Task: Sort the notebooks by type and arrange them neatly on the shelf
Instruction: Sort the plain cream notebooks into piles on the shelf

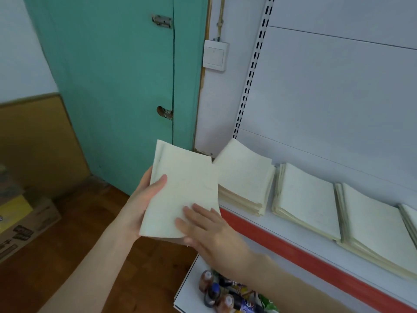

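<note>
Holding: the left hand [144, 199] grips the left edge of the held notebooks [182, 188], thumb on the top cover, fingers hidden beneath.
Pressing: the right hand [209, 233] lies on the near right corner of that cover, fingers straight and slightly spread.
Held notebooks: a thin bundle with pale cream, matte paper covers, rectangular, soft and slightly bowed. It is held in the air just left of the shelf [282, 229].
Piles: a leftmost pile [244, 179], second pile [304, 199] and third pile [379, 224] of similar cream notebooks lie flat in a row on the shelf, their page edges uneven. A fourth pile [410, 215] is cut off by the frame.
Shelf: smooth and white, with a red strip [293, 247] along the front edge, a plain white back panel [338, 98] and a slotted upright [252, 71].
Lower shelf: small bottles [216, 290] and printed packets.
Room: a teal painted door [117, 86] with a metal latch [162, 21], a white wall switch [214, 55], a reddish wooden floor [90, 233] and a cardboard box [27, 224].
</note>
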The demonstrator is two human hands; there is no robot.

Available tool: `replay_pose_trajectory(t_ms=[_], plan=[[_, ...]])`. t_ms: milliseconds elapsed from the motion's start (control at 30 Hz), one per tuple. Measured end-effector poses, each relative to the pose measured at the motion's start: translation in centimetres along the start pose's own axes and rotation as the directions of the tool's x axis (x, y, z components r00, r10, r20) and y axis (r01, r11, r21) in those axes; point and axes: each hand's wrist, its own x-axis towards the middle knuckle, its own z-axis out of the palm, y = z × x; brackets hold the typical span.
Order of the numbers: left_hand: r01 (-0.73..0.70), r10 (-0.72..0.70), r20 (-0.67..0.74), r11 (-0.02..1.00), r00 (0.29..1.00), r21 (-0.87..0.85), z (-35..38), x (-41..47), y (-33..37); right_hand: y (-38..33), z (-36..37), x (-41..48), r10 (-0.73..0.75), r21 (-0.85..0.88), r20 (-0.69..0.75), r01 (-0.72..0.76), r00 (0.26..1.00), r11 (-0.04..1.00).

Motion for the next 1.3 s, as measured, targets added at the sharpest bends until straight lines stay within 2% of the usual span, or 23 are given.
replay_pose_trajectory(t_ms=[67, 133, 200, 300, 333, 400, 500, 567, 667, 733, 800, 833, 867, 933, 1000, 1067, 1167, 1233, 1300], plan=[[-0.003, 0.003, -0.004, 1.000, 1.000, -0.030, -0.1, -0.7, 0.4, -0.2, -0.4, 0.2, -0.032, 0.149, 0.060, 0.023, 0.998, 0.989], [-0.019, 0.018, -0.014, 0.997, 1.000, -0.069, -0.5, -1.3, 0.7, 1.4, -1.6, 1.1, 0.071, 0.297, 0.000, -0.068, 0.997, 0.952], [-0.025, 0.024, -0.012, 0.991, 1.000, -0.129, -1.2, -1.8, 0.7, 4.1, -2.8, 2.8, 0.253, 0.238, -0.130, -0.218, 0.959, 0.946], [-0.021, 0.021, -0.004, 0.988, 1.000, -0.152, -1.8, -2.3, 0.9, 7.9, -2.8, 4.4, 0.535, -0.056, 0.019, -0.533, 0.845, 0.844], [-0.026, 0.027, 0.000, 0.988, 1.000, -0.155, -1.9, -2.4, 1.0, 8.9, -2.4, 4.6, 0.575, -0.130, 0.068, -0.564, 0.815, 0.815], [-0.038, 0.040, 0.012, 0.986, 0.999, -0.160, -2.1, -2.6, 1.1, 9.8, -1.7, 4.5, 0.582, -0.211, 0.101, -0.554, 0.807, 0.805], [-0.039, 0.043, 0.016, 0.983, 0.999, -0.179, -2.6, -2.7, 1.1, 10.0, -1.3, 4.0, 0.559, -0.208, 0.080, -0.535, 0.825, 0.819], [-0.034, 0.039, 0.029, 0.984, 0.999, -0.177, -2.7, -2.7, 0.9, 10.1, -1.5, 3.8, 0.546, -0.156, 0.072, -0.531, 0.835, 0.833], [-0.029, 0.036, 0.040, 0.985, 0.999, -0.172, -2.6, -2.6, 0.8, 9.5, -2.6, 3.4, 0.538, 0.080, -0.018, -0.535, 0.843, 0.841], [-0.027, 0.033, 0.030, 0.985, 0.999, -0.173, -2.4, -2.5, 0.6, 8.5, -3.7, 3.3, 0.585, 0.274, -0.163, -0.533, 0.795, 0.801], [-0.026, 0.030, 0.022, 0.986, 0.999, -0.166, -2.0, -2.4, 0.5, 7.0, -4.4, 2.8, 0.614, 0.384, -0.269, -0.502, 0.742, 0.775], [-0.028, 0.030, 0.012, 0.984, 0.999, -0.174, -1.7, -2.3, 0.5, 6.1, -4.4, 2.5, 0.581, 0.383, -0.299, -0.463, 0.757, 0.799], [-0.032, 0.032, -0.005, 0.983, 0.999, -0.183, -1.3, -2.2, 0.4, 4.8, -4.3, 2.1, 0.505, 0.343, -0.316, -0.400, 0.803, 0.850], [-0.046, 0.041, -0.031, 0.984, 0.999, -0.172, -0.5, -2.1, 0.5, 2.1, -3.2, 0.9, 0.209, 0.092, -0.351, -0.189, 0.913, 0.978], [-0.064, 0.061, -0.021, 0.987, 0.998, -0.148, 0.2, -2.1, 0.6, -0.3, -1.2, 0.1, -0.076, -0.187, -0.254, 0.028, 0.964, 0.982], [-0.079, 0.078, -0.012, 0.987, 0.997, -0.138, 0.7, -2.4, 0.6, -2.0, 0.3, -0.1, -0.138, -0.296, -0.165, 0.085, 0.976, 0.951], [-0.105, 0.101, -0.040, 0.988, 0.994, -0.113, 0.5, -3.0, 0.8, -2.9, 1.0, -0.4, -0.123, -0.249, -0.083, 0.099, 0.989, 0.963], [-0.116, 0.111, -0.049, 0.988, 0.993, -0.102, 0.0, -3.4, 0.9, -2.8, 0.3, -0.6, -0.127, -0.063, -0.080, 0.122, 0.989, 0.990], [-0.114, 0.111, -0.036, 0.988, 0.993, -0.101, -0.4, -3.6, 1.1, -2.6, -0.8, -0.5, 0.023, 0.150, -0.211, 0.009, 0.977, 0.989]])
